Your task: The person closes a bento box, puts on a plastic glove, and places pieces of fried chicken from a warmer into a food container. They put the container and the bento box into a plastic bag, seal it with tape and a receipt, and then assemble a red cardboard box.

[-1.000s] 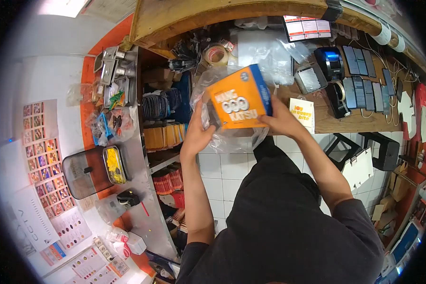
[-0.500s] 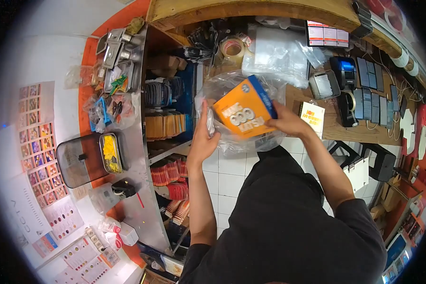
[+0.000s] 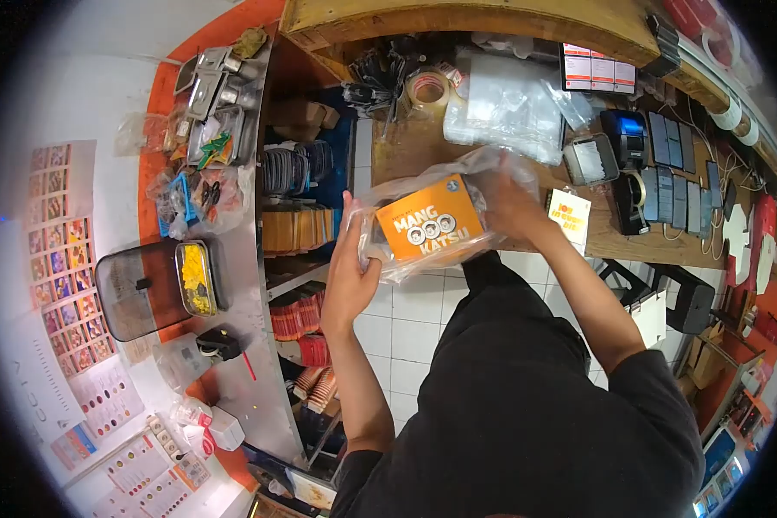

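Observation:
An orange box (image 3: 427,228) printed "MANG KATSU", with a blue side, lies inside a clear plastic bag (image 3: 388,259) held up over the white tiled floor. My left hand (image 3: 351,268) grips the bag's left edge beside the box. My right hand (image 3: 509,207) reaches inside the bag's open right end and holds the box's far side. The box lies nearly flat, its orange face toward me.
A wooden counter (image 3: 578,233) ahead carries a roll of tape (image 3: 429,86), a stack of clear bags (image 3: 505,104), a blue tape dispenser (image 3: 628,142) and a small orange-lettered card (image 3: 570,217). Steel shelves (image 3: 250,285) with stacked packaging stand at left.
The box has sunk from above the bag's mouth down inside the bag and turned flatter. Both hands have come lower and closer to my body.

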{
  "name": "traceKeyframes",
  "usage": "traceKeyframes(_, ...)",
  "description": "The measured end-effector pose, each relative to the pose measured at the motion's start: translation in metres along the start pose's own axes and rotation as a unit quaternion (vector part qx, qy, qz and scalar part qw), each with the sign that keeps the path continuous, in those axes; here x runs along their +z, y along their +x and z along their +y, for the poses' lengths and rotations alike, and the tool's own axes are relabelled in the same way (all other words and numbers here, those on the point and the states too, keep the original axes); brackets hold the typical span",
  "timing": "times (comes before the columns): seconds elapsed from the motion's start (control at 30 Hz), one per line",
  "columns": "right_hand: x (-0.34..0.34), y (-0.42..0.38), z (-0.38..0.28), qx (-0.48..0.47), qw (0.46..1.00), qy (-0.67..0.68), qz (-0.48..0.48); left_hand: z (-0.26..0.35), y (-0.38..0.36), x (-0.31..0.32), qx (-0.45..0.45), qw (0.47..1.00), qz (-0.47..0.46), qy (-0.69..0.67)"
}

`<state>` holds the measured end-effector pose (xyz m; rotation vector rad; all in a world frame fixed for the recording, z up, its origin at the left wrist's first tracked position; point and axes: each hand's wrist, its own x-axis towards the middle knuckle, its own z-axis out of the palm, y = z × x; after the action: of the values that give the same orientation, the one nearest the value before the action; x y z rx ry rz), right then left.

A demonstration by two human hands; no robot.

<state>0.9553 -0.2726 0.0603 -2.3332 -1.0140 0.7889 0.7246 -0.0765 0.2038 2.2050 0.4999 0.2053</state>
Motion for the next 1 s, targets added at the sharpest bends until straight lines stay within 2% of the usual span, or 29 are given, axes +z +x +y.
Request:
traceKeyframes(0.03,-0.030,-0.025,-0.019,-0.056,0.985,-0.019,0.163,0.009,-0.001,-0.002,-0.014,1.000,0.011,-0.024)
traceKeyframes(0.07,-0.050,-0.039,-0.028,-0.055,0.985,-0.025,0.162,0.015,-0.001,-0.004,-0.013,0.999,0.012,-0.030)
traceKeyframes(0.13,-0.083,-0.060,-0.043,-0.061,0.967,-0.027,0.245,0.025,0.003,-0.007,-0.044,0.998,0.008,0.033)
traceKeyframes(0.17,-0.096,-0.071,-0.050,-0.059,0.967,-0.032,0.247,0.030,0.004,-0.008,-0.040,0.999,0.008,0.028)
traceKeyframes(0.23,-0.112,-0.085,-0.062,0.023,0.995,-0.046,0.083,0.038,0.005,-0.007,-0.060,0.997,-0.023,0.041)
traceKeyframes(0.27,-0.111,-0.081,-0.061,0.026,0.995,-0.048,0.084,0.039,0.007,-0.004,-0.059,0.997,-0.024,0.038)
traceKeyframes(0.33,-0.102,-0.057,-0.052,0.037,0.992,-0.011,-0.122,0.042,0.013,0.003,0.000,0.997,-0.042,0.058)
traceKeyframes(0.4,-0.048,-0.021,-0.023,0.010,0.995,-0.085,-0.047,0.045,0.017,0.006,-0.001,0.998,-0.046,0.050)
traceKeyframes(0.47,0.001,0.029,0.011,-0.003,0.993,-0.076,-0.093,0.048,0.016,0.006,-0.006,0.998,-0.047,0.044)
traceKeyframes(0.5,-0.008,0.030,0.003,-0.004,0.992,-0.077,-0.095,0.050,0.014,0.004,-0.020,0.998,-0.051,0.040)
traceKeyframes(0.57,-0.037,0.031,-0.022,0.147,0.954,-0.197,-0.171,0.050,0.012,0.000,-0.032,0.997,-0.053,0.038)
traceKeyframes(0.63,-0.017,0.028,0.023,0.106,0.965,-0.242,0.002,0.048,0.005,-0.001,-0.056,0.997,-0.025,0.056)
traceKeyframes(0.67,-0.032,0.014,0.016,0.105,0.963,-0.246,-0.005,0.048,0.003,-0.003,-0.063,0.996,-0.025,0.050)
traceKeyframes(0.73,-0.073,-0.024,-0.004,-0.044,0.902,-0.426,-0.045,0.053,-0.001,-0.005,-0.100,0.995,-0.005,0.024)
traceKeyframes(0.77,-0.082,-0.041,-0.020,-0.042,0.900,-0.432,-0.051,0.056,-0.001,-0.005,-0.103,0.995,-0.007,0.015)
traceKeyframes(0.83,-0.093,-0.058,-0.048,-0.013,0.894,-0.448,0.009,0.061,0.004,-0.007,-0.100,0.993,-0.024,0.059)
traceKeyframes(0.87,-0.096,-0.053,-0.040,-0.058,0.927,-0.365,0.064,0.062,0.007,-0.008,-0.099,0.993,-0.024,0.054)
traceKeyframes(0.9,-0.105,-0.054,-0.042,-0.056,0.926,-0.368,0.064,0.062,0.011,-0.008,-0.099,0.993,-0.033,0.048)
traceKeyframes(0.93,-0.122,-0.055,-0.054,0.028,0.967,-0.250,-0.032,0.063,0.016,-0.010,-0.098,0.993,-0.041,0.044)
traceKeyframes(0.97,-0.133,-0.055,-0.063,0.110,0.978,-0.121,-0.128,0.065,0.020,-0.012,-0.095,0.994,-0.042,0.044)
traceKeyframes(1.0,-0.129,-0.071,-0.070,-0.043,0.985,-0.168,-0.016,0.068,0.023,-0.014,-0.097,0.992,-0.053,0.054)
